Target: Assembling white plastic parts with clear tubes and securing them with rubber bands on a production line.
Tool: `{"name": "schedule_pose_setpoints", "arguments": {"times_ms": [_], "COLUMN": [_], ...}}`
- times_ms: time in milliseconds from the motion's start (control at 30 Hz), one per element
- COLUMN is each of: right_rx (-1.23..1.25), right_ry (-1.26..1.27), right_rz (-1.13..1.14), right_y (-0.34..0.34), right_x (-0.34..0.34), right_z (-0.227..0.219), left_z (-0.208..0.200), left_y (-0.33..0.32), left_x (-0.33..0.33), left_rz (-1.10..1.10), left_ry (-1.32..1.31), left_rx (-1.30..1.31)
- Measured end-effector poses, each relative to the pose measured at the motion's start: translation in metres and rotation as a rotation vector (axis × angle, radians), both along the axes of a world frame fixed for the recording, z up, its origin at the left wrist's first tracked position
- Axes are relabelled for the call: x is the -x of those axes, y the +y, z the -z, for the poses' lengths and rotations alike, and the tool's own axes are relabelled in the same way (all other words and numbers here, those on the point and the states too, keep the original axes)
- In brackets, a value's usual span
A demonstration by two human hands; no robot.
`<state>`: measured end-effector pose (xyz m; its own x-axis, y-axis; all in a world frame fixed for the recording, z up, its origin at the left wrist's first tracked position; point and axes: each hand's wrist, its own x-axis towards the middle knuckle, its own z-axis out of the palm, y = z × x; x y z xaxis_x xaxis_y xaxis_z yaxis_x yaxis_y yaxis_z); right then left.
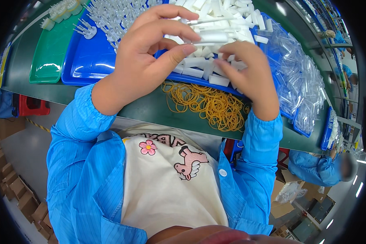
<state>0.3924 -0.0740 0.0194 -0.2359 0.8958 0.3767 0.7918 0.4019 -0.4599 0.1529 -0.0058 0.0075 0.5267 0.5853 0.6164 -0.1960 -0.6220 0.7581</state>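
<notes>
My left hand (144, 57) is raised over the table, with several slender white rods (215, 21) held between its bent fingers and thumb. One of them carries a thicker white sleeve-like piece (213, 38). My right hand (252, 71) is close by on the right, slightly blurred. Its thumb and forefinger are curved but apart, and nothing shows between them. Below both hands lies a heap of white foam-like blocks (193, 72) in a blue tray (197, 80). The far ends of the rods blend into the white pile.
Yellow rubber bands (207, 103) lie on the green tabletop (146, 112) near me. At left are a blue tray (85, 67) with upright white pronged parts (110, 18), and a green tray (49, 61). Clear plastic tubes (299, 81) fill the right. A co-worker (319, 166) sits beyond.
</notes>
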Motion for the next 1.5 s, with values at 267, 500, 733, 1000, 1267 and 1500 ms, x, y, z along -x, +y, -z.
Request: {"name": "schedule_pose_setpoints", "arguments": {"times_ms": [267,500,733,1000,1267,1500], "right_rx": [-0.008,0.180,0.029,-0.042,-0.015,-0.196], "right_ry": [-0.116,0.347,0.887,0.971,0.658,0.432], "right_rz": [-0.104,-0.028,0.046,0.016,-0.034,-0.045], "right_y": [0.000,-0.003,0.002,-0.001,-0.007,-0.003], "right_x": [0.014,-0.002,-0.031,-0.027,0.008,0.005], "right_z": [0.004,-0.003,0.005,0.008,0.003,0.001], "left_z": [0.001,0.004,0.004,0.004,0.006,0.001], "left_y": [-0.001,-0.003,-0.002,-0.002,-0.004,-0.003], "left_x": [0.000,-0.004,-0.005,-0.004,-0.006,-0.004], "left_rz": [-0.017,-0.010,-0.045,-0.031,-0.042,-0.058], "left_ry": [0.081,-0.006,0.034,0.052,0.144,0.148], "left_rx": [-0.022,0.164,0.106,0.167,0.123,0.071]}}
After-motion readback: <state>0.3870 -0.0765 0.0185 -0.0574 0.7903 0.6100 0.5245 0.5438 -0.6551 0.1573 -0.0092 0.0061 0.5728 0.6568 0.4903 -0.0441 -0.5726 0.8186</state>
